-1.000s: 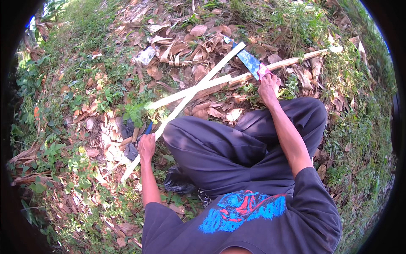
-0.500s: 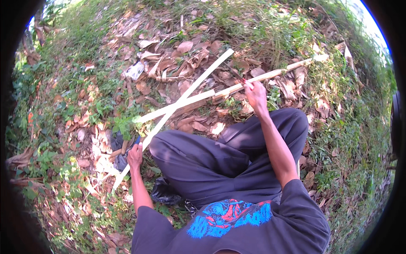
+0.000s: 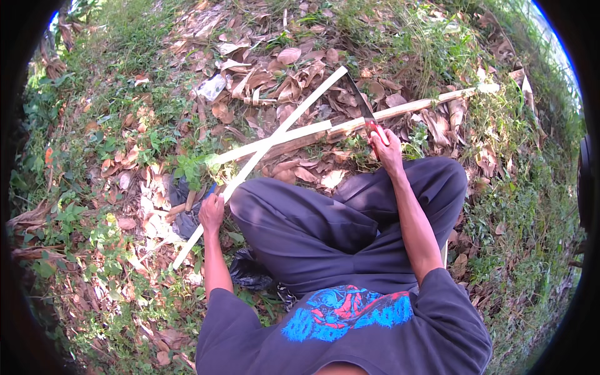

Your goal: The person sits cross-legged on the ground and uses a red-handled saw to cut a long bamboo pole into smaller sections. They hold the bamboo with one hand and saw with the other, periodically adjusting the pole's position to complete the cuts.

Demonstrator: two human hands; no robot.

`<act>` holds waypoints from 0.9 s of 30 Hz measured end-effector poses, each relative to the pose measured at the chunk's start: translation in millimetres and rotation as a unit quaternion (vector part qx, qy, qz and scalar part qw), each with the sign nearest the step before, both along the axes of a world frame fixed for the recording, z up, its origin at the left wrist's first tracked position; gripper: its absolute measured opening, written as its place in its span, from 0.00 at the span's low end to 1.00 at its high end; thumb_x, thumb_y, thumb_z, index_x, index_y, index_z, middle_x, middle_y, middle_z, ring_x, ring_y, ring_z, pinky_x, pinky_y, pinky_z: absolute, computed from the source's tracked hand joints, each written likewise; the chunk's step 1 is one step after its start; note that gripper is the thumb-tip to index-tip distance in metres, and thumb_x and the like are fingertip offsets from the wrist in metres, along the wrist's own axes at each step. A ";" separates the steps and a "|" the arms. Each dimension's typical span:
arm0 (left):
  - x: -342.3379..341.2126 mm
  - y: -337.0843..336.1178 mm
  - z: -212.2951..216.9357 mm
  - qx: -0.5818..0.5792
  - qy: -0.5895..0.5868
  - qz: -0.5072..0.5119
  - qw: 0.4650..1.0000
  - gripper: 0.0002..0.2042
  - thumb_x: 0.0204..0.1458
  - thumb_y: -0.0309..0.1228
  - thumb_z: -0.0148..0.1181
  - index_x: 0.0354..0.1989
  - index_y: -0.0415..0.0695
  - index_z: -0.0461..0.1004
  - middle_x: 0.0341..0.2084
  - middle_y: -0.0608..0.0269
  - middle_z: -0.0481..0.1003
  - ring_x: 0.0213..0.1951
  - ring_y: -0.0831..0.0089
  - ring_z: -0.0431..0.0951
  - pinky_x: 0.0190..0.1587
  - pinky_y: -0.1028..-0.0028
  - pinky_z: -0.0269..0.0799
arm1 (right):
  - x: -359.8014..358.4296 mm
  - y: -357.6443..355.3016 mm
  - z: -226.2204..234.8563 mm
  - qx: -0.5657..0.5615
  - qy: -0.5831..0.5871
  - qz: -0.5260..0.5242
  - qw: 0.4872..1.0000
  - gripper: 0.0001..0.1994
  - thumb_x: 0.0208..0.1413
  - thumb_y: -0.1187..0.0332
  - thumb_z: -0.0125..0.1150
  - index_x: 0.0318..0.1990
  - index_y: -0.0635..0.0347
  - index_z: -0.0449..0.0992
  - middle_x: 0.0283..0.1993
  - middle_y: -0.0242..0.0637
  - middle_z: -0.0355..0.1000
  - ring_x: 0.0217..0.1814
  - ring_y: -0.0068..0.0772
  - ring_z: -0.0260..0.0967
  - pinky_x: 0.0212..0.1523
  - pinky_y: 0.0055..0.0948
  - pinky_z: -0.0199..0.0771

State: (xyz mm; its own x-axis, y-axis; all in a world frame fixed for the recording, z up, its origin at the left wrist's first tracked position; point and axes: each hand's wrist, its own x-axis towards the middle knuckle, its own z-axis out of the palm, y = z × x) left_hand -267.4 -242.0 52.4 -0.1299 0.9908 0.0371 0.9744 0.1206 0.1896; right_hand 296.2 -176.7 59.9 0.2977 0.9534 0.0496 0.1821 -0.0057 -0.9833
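My left hand (image 3: 211, 211) is closed around the near part of a pale wooden strip (image 3: 281, 130), which slants away to the upper right. A saw (image 3: 359, 94) with a red handle and a dark blade is gripped in my right hand (image 3: 387, 150). Its blade points away from me, and its tip is close to the strip's far end; whether they touch I cannot tell. Beneath the held strip lies a second pale strip (image 3: 303, 132), crossing it. A longer, rougher wooden piece (image 3: 425, 105) lies past its right end, running under or behind the saw.
My crossed legs (image 3: 300, 219) fill the space between my hands. Black plastic (image 3: 247, 270) lies by my left knee, and a dark bag (image 3: 184, 222) with wooden handles is beside my left hand. Dry leaves (image 3: 287, 81), a clear plastic scrap (image 3: 211, 87) and grass surround the wood.
The saw has turned, so more of its blade and red handle show. My right hand has come slightly nearer and to the right. My left hand still grips the strip.
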 end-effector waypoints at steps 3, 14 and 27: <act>14.5 15.2 -3.7 0.146 0.077 -0.078 0.983 0.17 0.54 0.38 0.56 0.46 0.40 0.76 0.40 0.52 0.72 0.41 0.53 0.72 0.46 0.60 0.68 | -14.6 -1.1 10.9 -0.047 0.036 0.046 0.997 0.09 0.64 0.65 0.60 0.37 0.62 0.75 0.25 0.27 0.73 0.24 0.15 0.65 0.25 0.18 0.62; 83.2 58.8 -27.8 -0.003 -0.061 -0.042 0.997 0.28 0.64 0.54 0.44 0.63 0.49 0.68 0.49 0.45 0.75 0.51 0.49 0.76 0.53 0.54 0.71 | -29.1 -31.6 57.6 0.045 -0.056 0.044 0.996 0.11 0.66 0.66 0.54 0.34 0.64 0.75 0.21 0.27 0.67 0.20 0.15 0.59 0.22 0.21 0.57; 85.3 63.2 -42.4 0.025 -0.195 -0.030 0.980 0.28 0.59 0.52 0.56 0.55 0.38 0.74 0.38 0.40 0.76 0.45 0.43 0.77 0.50 0.52 0.71 | -145.2 -67.4 65.7 -0.001 -0.042 0.187 0.981 0.12 0.59 0.68 0.60 0.27 0.67 0.73 0.15 0.34 0.63 0.17 0.21 0.57 0.21 0.28 0.58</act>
